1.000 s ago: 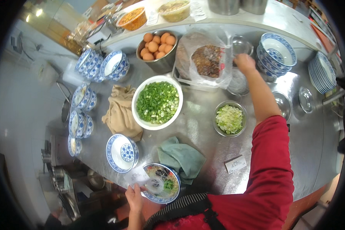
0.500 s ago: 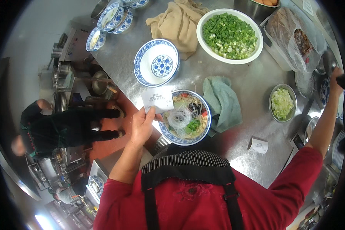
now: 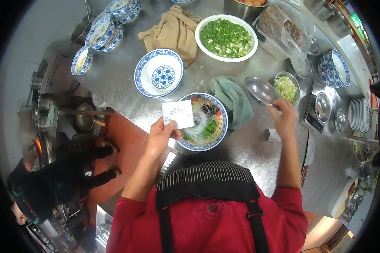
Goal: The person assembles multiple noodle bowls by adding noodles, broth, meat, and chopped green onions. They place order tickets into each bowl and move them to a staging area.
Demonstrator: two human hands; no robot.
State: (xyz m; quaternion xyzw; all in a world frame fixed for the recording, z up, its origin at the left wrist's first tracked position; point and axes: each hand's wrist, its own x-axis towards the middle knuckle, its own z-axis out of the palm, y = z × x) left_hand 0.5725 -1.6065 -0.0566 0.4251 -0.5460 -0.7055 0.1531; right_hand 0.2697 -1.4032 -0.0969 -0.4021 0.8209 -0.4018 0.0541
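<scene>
My left hand pinches a white paper slip between thumb and fingers, over the left edge of a blue-and-white bowl. Clear glass noodles, green leaves and dark and red bits lie in that bowl. In my right hand is the handle of a steel ladle, held above the counter. The ladle's bowl hangs between a green cloth and a metal bowl of chopped pale-green vegetable. An empty patterned bowl stands beyond the slip.
A white basin of chopped scallions and a tan cloth sit at the back. Stacked bowls, a scale and plates are to the right. A curled paper slip lies nearby. Another person stands left.
My right hand has come in from the far right, bringing the ladle over the counter. My left hand still holds the paper slip. The person at left has shifted toward the stove.
</scene>
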